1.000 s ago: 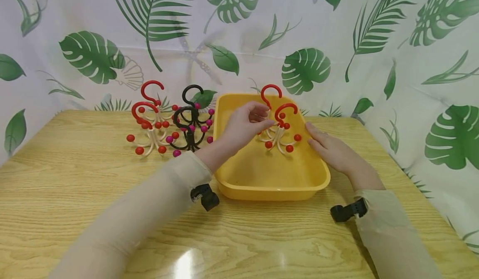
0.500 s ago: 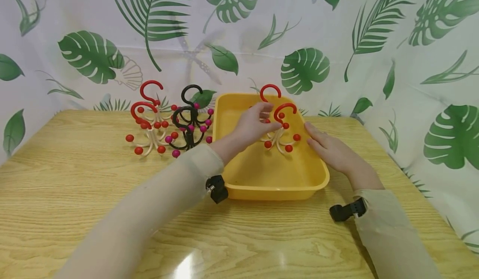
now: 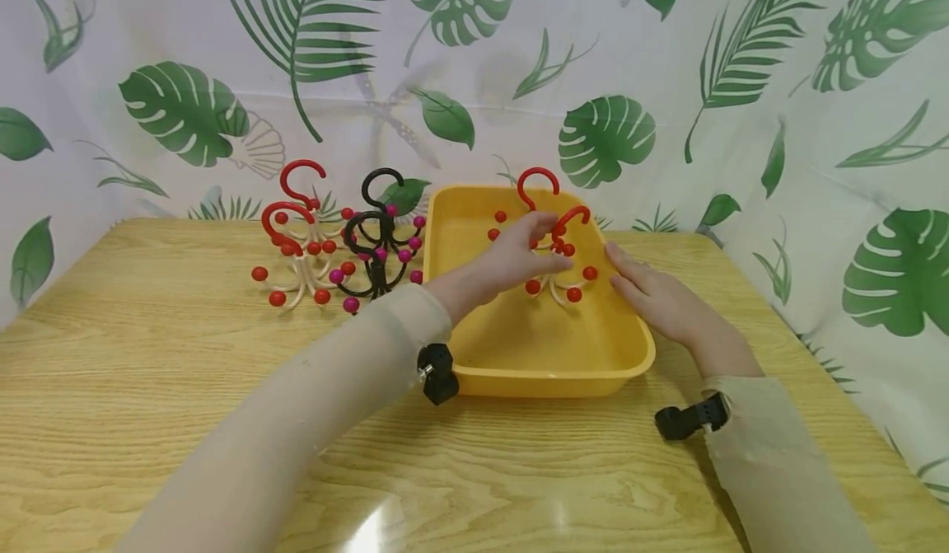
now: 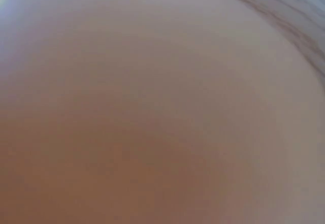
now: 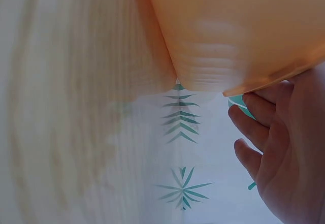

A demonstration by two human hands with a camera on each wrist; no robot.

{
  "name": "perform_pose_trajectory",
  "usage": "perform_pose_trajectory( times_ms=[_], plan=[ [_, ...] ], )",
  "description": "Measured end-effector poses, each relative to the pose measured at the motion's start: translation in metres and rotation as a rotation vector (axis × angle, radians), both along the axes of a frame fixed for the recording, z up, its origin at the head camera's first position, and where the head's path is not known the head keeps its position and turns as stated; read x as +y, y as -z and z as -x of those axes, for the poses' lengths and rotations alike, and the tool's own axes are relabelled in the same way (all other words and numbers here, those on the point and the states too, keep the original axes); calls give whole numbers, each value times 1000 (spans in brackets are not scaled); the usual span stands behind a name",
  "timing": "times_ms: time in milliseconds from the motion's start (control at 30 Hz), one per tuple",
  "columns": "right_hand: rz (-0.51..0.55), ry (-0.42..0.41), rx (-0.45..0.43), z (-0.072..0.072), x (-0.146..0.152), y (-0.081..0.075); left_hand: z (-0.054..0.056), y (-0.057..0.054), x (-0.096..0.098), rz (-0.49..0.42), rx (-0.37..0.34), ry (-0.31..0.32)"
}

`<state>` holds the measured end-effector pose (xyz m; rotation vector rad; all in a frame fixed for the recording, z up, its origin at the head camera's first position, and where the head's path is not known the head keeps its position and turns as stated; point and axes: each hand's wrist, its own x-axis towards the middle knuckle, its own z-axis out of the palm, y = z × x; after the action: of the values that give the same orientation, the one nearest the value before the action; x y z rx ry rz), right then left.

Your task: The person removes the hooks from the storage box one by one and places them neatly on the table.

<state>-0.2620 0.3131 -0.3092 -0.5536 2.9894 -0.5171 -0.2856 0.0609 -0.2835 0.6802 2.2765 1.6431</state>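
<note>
Two octopus-style hook hangers with red hooks, cream arms and red ball tips stand in the yellow plastic basin [image 3: 511, 363]. My left hand [image 3: 511, 256] reaches over the basin, its fingers and thumb spread apart at the stem of the front red hanger [image 3: 552, 277]. The fingers overlap part of its hook. Behind it stands the other red hanger [image 3: 539, 175], partly hidden by that hand. My right hand [image 3: 656, 297] holds the basin's right rim, thumb over the edge and fingers [image 5: 249, 125] along the outside. Blurred sleeve or skin fills most of the left wrist view.
Left of the basin on the wooden table [image 3: 133, 330] stand two more red hangers [image 3: 300, 277] and two black hangers [image 3: 376, 269] with magenta balls, close together. A leaf-patterned cloth [image 3: 474, 67] forms the back and right side.
My left hand has moved right and slightly down, toward the front red hanger's stem. My right hand and the basin stay in place.
</note>
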Motion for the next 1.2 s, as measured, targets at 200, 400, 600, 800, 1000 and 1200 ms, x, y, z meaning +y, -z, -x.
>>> perform_pose_trajectory(
  times_ms=[200,400,600,800,1000,1200],
  plan=[
    [11,17,-20,-1,0,-1,1,2,2,8,13,46],
    [15,18,-24,-1,1,0,3,3,2,11,16,67],
    [21,3,-9,0,1,0,3,4,2,-20,-2,55],
    [11,-4,5,0,2,2,1,4,3,-79,9,-17],
    [8,4,6,-1,0,1,-2,1,-1,-77,35,-79],
    [12,9,-4,-2,0,0,-9,-5,-11,-41,128,-51]
  ],
)
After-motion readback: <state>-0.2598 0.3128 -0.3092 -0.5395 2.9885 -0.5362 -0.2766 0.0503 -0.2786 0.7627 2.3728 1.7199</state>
